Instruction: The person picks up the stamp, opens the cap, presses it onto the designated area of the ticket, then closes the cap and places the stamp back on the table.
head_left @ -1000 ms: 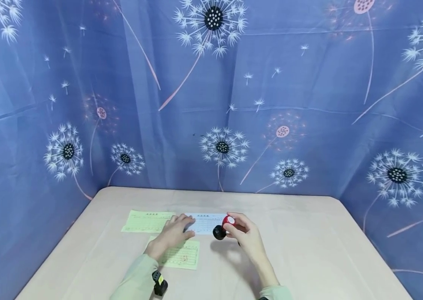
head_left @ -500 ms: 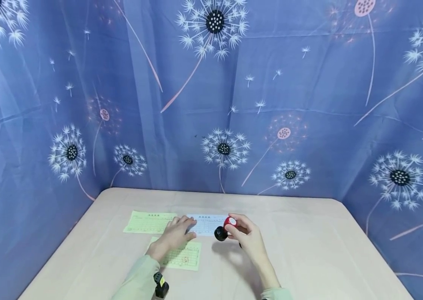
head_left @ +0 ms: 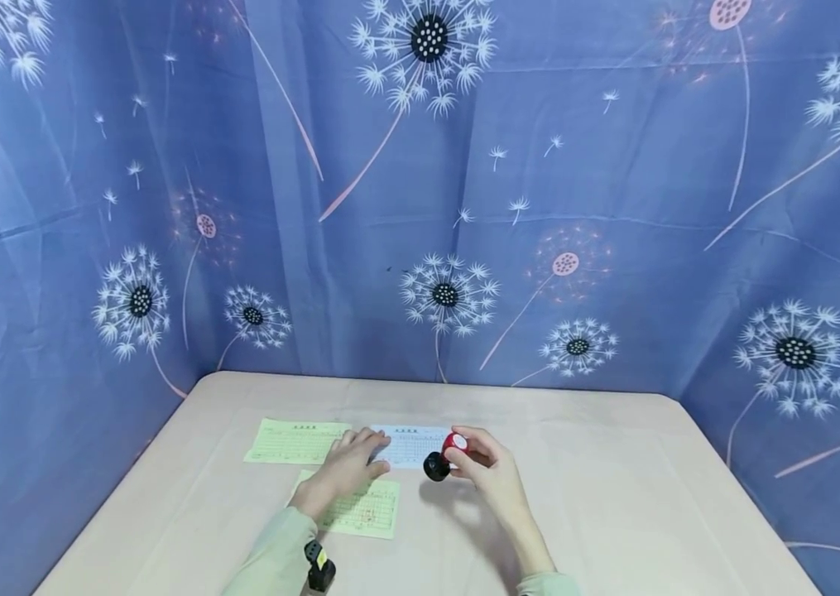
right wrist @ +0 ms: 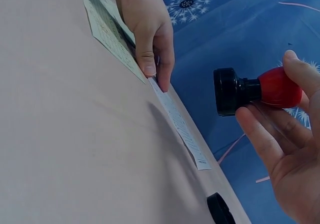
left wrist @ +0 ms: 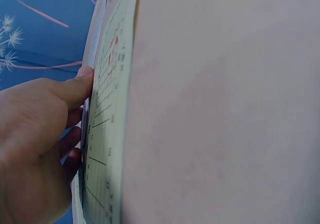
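In the head view my right hand (head_left: 492, 470) grips a rubber stamp (head_left: 455, 444) by its red knob, holding it above the table over the right end of a blue printed slip (head_left: 415, 451). The right wrist view shows the stamp's black round base (right wrist: 226, 92) pointing away from the palm, with fingers and thumb around the red handle (right wrist: 280, 88). My left hand (head_left: 345, 465) lies with fingers extended on the left end of the blue slip, thumb on its near side. It partly covers a green slip (head_left: 363, 509) that carries red marks.
Another green slip (head_left: 293, 443) lies at the left, beside the blue one. A black round cap (right wrist: 220, 208) sits on the table near the right hand, out of sight in the head view. A blue dandelion-print curtain (head_left: 360, 248) surrounds the pale tabletop (head_left: 598, 497).
The head view has shifted slightly. Both hands keep nearly the same pose, and the stamp stays above the slip.
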The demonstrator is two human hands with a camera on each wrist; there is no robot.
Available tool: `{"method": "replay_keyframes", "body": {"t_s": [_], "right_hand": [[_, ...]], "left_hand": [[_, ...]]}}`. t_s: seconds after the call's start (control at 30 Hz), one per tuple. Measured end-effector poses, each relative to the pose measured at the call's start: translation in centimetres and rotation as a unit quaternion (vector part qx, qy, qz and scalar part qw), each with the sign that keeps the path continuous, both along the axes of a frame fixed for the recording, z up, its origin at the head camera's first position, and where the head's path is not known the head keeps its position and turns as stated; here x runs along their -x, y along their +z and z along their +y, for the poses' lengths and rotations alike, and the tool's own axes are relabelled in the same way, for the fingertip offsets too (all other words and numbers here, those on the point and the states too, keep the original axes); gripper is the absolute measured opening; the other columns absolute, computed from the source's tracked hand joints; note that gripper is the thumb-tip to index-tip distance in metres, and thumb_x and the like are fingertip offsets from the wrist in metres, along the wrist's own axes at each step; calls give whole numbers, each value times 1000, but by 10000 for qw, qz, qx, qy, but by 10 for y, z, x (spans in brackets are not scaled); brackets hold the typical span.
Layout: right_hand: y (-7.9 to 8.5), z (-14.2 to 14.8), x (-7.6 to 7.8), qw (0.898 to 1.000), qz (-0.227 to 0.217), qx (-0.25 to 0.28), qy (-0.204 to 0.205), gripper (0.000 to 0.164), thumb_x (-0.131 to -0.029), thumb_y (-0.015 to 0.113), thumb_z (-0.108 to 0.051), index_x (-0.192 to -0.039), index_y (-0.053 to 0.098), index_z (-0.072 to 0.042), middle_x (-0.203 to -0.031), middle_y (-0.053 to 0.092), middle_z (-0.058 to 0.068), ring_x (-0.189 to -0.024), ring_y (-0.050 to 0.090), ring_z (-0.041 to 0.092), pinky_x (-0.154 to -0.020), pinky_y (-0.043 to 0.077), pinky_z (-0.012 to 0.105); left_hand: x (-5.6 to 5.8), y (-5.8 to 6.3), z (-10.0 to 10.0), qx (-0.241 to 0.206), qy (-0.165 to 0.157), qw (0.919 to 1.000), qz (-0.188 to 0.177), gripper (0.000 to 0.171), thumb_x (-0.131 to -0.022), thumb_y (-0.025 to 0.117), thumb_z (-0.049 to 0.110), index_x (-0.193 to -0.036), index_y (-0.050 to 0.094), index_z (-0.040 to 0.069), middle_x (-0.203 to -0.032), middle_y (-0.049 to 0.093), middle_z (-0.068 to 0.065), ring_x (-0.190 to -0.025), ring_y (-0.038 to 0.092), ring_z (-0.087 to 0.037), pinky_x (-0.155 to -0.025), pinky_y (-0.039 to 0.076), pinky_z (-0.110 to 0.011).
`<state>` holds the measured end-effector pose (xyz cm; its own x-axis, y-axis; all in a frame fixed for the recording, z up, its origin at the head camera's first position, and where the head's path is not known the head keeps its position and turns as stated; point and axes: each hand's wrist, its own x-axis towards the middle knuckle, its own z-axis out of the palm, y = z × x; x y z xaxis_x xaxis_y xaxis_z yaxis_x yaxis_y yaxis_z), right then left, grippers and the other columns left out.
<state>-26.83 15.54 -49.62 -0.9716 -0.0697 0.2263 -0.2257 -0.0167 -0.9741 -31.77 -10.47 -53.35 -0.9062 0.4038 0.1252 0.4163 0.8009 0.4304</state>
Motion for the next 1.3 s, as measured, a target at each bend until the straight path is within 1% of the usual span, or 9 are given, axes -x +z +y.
{"method": "replay_keyframes", "body": {"t_s": [0.13, 0.27, 0.4, 0.47, 0.63, 0.83, 0.93, 1.13, 1.3], "right_hand": [[2, 0, -1, 10000, 52, -39, 7, 42, -88, 74, -7, -127, 62, -1, -106, 67, 28, -86, 72, 14, -77, 61, 41], [0, 1, -1, 10000, 70, -39, -46, 42, -88, 74, -6, -127, 62, 1, -105, 67, 28, -86, 72, 14, -77, 60, 45], [-4, 2, -1, 10000, 50, -53, 38, 42, -88, 73, -5, -128, 61, 2, -106, 67, 30, -87, 72, 12, -79, 60, 47], [-5, 2, -1, 9999, 39, -75, 85, 43, -88, 73, -6, -128, 60, 2, -107, 66, 30, -88, 72, 11, -80, 60, 46], [-7, 4, -1, 9998, 150, -77, -52, 40, -88, 73, -6, -127, 62, 1, -104, 68, 27, -86, 72, 13, -76, 61, 42], [-12, 12, -3, 9997, 209, -84, -113, 42, -89, 71, -2, -127, 58, 9, -100, 71, 21, -85, 72, 13, -75, 60, 45], [-13, 14, -3, 9997, 229, -44, -98, 42, -89, 71, -1, -127, 57, 11, -99, 71, 19, -84, 72, 13, -76, 60, 47], [-8, 10, 0, 9995, 288, -68, -74, 42, -89, 72, -4, -127, 59, 7, -102, 70, 24, -85, 73, 13, -76, 60, 45], [-6, 9, 0, 9998, 195, -104, -21, 42, -89, 73, -5, -127, 60, 5, -104, 68, 28, -85, 73, 14, -76, 61, 43]], "left_hand": [[1, 2, -1, -85, -4, 10000, -4, 48, -99, 58, 36, -140, 54, 10, -143, 52, -9, -125, 43, -30, -101, 37, -50], [1, 1, 0, -139, 152, 9995, -257, 48, -98, 59, 34, -141, 54, 12, -144, 51, -7, -127, 42, -28, -103, 35, -49], [1, -2, 2, -51, 218, 9992, -318, 49, -99, 59, 34, -142, 53, 12, -145, 50, -7, -127, 41, -28, -104, 35, -47], [0, 0, 3, -20, 214, 9993, -319, 48, -99, 59, 33, -142, 53, 11, -144, 51, -7, -127, 42, -28, -103, 36, -48], [-3, 5, 4, 52, 261, 9988, -410, 48, -99, 59, 32, -142, 53, 11, -145, 50, -7, -129, 42, -28, -104, 36, -48], [-6, 2, 7, 51, 54, 9994, -346, 47, -100, 58, 32, -142, 53, 10, -145, 49, -10, -129, 41, -32, -104, 36, -51], [-6, 3, 8, 76, -13, 9995, -317, 48, -100, 58, 32, -142, 53, 10, -144, 50, -9, -127, 42, -31, -104, 36, -51], [-6, 8, 5, 141, 146, 9995, -247, 48, -99, 59, 32, -141, 53, 10, -142, 52, -9, -125, 44, -30, -101, 38, -48], [-7, 12, 7, 158, 189, 9991, -341, 48, -100, 58, 32, -141, 53, 10, -141, 52, -8, -126, 43, -30, -102, 38, -49]]}}
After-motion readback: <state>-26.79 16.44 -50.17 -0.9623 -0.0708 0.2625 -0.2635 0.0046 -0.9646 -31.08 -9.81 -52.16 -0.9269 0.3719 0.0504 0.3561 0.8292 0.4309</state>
